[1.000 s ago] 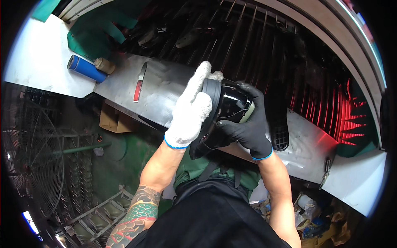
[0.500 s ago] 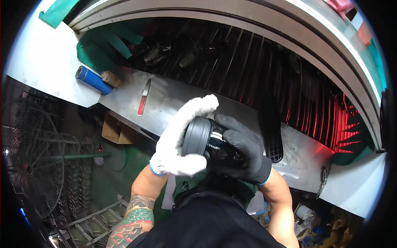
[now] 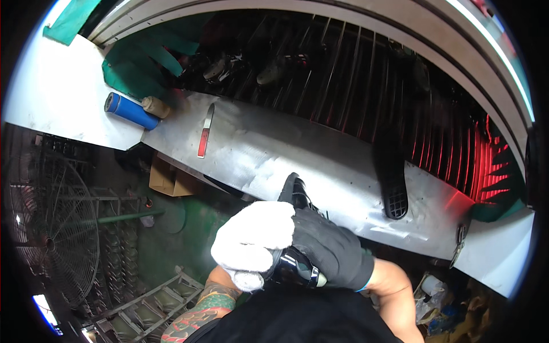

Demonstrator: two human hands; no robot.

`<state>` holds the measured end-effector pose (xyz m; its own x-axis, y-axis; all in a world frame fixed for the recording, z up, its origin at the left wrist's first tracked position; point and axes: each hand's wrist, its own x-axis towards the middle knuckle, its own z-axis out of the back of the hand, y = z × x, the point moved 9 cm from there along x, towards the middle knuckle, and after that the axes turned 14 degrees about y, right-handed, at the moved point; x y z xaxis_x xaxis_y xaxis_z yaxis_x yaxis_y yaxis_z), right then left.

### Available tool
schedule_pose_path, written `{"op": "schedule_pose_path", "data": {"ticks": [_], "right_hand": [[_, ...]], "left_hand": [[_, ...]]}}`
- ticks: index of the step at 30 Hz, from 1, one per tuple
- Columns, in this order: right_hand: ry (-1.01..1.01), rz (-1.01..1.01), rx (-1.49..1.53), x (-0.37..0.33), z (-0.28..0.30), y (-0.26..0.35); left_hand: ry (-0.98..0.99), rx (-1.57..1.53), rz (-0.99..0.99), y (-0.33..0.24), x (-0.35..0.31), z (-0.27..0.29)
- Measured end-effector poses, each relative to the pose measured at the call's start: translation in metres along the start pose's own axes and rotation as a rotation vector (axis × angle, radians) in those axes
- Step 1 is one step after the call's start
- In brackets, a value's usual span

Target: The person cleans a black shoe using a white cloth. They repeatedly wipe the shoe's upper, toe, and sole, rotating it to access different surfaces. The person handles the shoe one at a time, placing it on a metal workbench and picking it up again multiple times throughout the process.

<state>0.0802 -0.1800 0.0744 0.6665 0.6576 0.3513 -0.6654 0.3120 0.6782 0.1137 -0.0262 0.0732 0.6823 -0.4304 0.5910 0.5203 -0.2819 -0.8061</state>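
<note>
Close to my body, both hands hold a glossy black shoe point(image 3: 294, 266), its narrow end pointing away toward the metal bench. My left hand point(image 3: 251, 243), in a white knit glove, is closed with its fingers curled against the shoe's left side. My right hand point(image 3: 331, 246), in a black glove, wraps over the shoe's top and right side. Between them the hands hide much of the shoe. A black shoe sole point(image 3: 396, 197) with a gridded heel lies on the bench to the right, its far part lost in shadow.
Beyond the metal bench point(image 3: 263, 131), several shoes point(image 3: 220, 68) sit on dark bars under a hood glowing red at right. A red-handled knife point(image 3: 203, 140) and blue roll point(image 3: 131, 111) lie at left. A fan point(image 3: 51, 246), cardboard box point(image 3: 171, 176) and metal rack point(image 3: 148, 308) stand lower left.
Both hands have drawn the shoe nearer my body and turned it, so its sole no longer faces left. My left hand has gone from spread round the sole to closed fingers.
</note>
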Motion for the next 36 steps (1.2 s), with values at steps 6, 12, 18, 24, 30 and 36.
{"op": "schedule_pose_path", "data": {"ticks": [6,12,18,24,30,36], "right_hand": [[0.192,-0.017,0.067,0.045,0.043,-0.030],[0.112,-0.081,-0.304,0.038,0.024,-0.052],[-0.349,-0.446,1.739,-0.069,-0.104,-0.138],[-0.103,-0.815,1.528,-0.091,-0.130,-0.122],[-0.134,-0.649,1.056,-0.064,-0.053,-0.114],[0.176,-0.289,0.009,-0.048,-0.058,-0.066]], "left_hand": [[-0.028,0.131,-0.179,0.007,0.031,0.006],[-0.201,0.051,-0.037,0.068,-0.022,0.012],[-0.301,-0.105,0.384,0.081,-0.089,-0.006],[-0.309,-0.056,0.946,0.108,-0.116,-0.018],[-0.213,-0.101,0.807,0.128,-0.070,0.014],[0.034,-0.755,0.693,0.150,-0.034,0.012]]}}
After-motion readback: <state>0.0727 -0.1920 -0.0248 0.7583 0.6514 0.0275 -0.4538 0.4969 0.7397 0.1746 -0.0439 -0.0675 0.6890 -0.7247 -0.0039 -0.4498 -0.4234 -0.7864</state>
